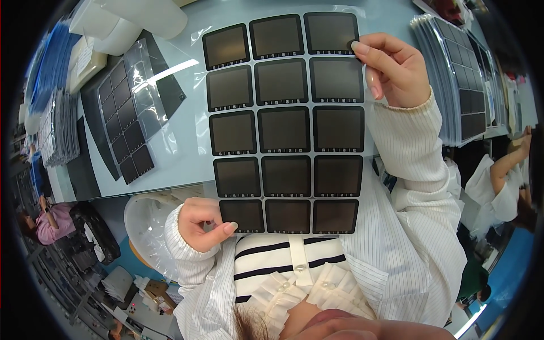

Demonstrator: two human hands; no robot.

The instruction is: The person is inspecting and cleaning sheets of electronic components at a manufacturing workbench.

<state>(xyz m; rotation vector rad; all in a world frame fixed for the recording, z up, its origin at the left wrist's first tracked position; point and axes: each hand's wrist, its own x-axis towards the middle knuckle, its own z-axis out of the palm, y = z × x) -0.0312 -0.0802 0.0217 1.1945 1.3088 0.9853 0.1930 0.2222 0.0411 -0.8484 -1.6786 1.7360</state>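
A transparent film sheet with dark rounded panels (283,130), laid out in three columns and several rows, is held up in front of me. Each panel has a row of small pale marks along its lower edge. My left hand (201,224) pinches the sheet's lower left corner between thumb and fingers. At its upper right edge, my right hand (396,68) grips it by a top-row panel, thumb on the front and fingers partly behind. The sheet's near end hangs past the table edge, over my lap.
On the pale table (181,164), another panelled sheet (122,116) lies at left. Sheet stacks stand at far left (59,130) and right (453,73). White rolls (150,17) sit at back left. A white tub (141,221) is below the table edge. Co-workers appear at both sides.
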